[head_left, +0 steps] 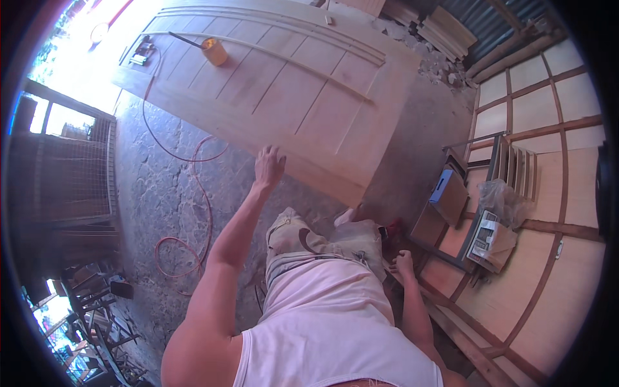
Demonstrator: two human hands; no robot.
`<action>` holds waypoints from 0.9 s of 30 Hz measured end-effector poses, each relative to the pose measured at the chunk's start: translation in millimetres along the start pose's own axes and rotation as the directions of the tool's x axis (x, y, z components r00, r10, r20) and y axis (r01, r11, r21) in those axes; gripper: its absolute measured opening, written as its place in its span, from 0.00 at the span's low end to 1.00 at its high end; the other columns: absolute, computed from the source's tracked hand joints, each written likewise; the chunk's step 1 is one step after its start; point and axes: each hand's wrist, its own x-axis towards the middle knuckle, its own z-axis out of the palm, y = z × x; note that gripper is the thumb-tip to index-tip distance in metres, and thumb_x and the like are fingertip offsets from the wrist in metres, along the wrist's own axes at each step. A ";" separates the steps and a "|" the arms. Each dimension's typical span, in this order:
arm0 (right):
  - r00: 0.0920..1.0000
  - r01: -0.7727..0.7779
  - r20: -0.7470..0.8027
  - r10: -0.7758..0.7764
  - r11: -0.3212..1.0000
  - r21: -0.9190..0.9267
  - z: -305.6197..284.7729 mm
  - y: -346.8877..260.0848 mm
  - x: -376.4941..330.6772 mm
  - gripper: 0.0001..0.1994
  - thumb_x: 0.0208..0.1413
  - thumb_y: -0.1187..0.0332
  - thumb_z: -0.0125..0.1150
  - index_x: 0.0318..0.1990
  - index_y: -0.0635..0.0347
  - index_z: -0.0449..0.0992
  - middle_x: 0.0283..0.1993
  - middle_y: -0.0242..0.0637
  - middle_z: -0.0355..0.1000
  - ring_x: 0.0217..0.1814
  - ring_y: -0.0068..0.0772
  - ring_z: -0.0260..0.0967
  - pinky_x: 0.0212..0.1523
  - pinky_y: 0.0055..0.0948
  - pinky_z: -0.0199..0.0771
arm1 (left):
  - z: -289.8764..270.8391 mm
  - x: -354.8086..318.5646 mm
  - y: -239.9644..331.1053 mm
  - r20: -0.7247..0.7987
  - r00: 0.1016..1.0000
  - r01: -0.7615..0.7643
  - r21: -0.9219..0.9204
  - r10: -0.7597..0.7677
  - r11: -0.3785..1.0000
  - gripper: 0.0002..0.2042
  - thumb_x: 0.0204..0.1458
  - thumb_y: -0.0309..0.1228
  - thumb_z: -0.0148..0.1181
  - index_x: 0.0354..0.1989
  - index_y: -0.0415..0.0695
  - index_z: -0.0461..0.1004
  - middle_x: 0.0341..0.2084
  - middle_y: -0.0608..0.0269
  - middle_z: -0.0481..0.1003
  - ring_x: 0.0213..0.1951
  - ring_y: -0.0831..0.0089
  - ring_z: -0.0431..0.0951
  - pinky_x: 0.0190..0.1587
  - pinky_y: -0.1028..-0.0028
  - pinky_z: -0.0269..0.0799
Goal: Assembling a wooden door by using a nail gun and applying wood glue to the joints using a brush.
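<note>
My left hand (269, 166) is at the near edge of a large pale wooden panel (267, 132), its fingers slightly bent and apart over the edge. Whether they press on the wood I cannot tell. Grooves run across the panel, which looks like a door. Low by my right hip hangs my right hand (403, 263), loosely curled with no object visible in it. Long thin wood strips (284, 57) lie along the panel's far side. Towards its far left stands a yellow container (215, 53) with a dark-handled tool sticking out.
A red hose (207, 213) loops over the rough concrete floor (158, 187) at left. Boxes and a plastic bag (506, 200) sit on a rack by the plywood wall (541, 258) at right. Stacked boards (445, 35) stand at the back; jumbled furniture frames (97, 316) fill the lower left.
</note>
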 end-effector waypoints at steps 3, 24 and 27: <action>0.995 0.006 0.096 0.003 0.996 -0.094 -23.1 -11.4 31.4 0.24 0.63 0.71 0.53 0.67 0.64 0.69 0.48 0.52 0.78 0.41 0.45 0.83 0.38 0.45 0.86 | 36.3 42.8 46.6 0.009 1.000 0.006 0.050 -0.006 0.999 0.32 0.58 0.42 0.68 0.68 0.41 0.69 0.68 0.43 0.68 0.69 0.44 0.67 0.69 0.48 0.65; 0.930 0.224 0.322 -0.177 0.968 -0.116 -285.7 -290.0 448.1 0.15 0.71 0.59 0.51 0.36 0.61 0.75 0.22 0.36 0.72 0.20 0.31 0.74 0.20 0.30 0.76 | 115.3 91.2 135.9 0.262 0.718 0.412 0.586 -0.644 0.698 0.59 0.54 0.68 0.62 0.82 0.38 0.43 0.83 0.48 0.37 0.82 0.45 0.37 0.76 0.34 0.49; 0.867 0.357 0.338 -0.366 0.930 0.090 -286.4 -392.1 467.7 0.13 0.72 0.63 0.53 0.48 0.64 0.77 0.30 0.36 0.75 0.24 0.26 0.75 0.21 0.27 0.76 | 114.2 105.3 138.2 0.310 0.636 0.416 0.634 -0.707 0.652 0.59 0.53 0.67 0.64 0.81 0.37 0.43 0.83 0.47 0.38 0.82 0.46 0.37 0.75 0.35 0.52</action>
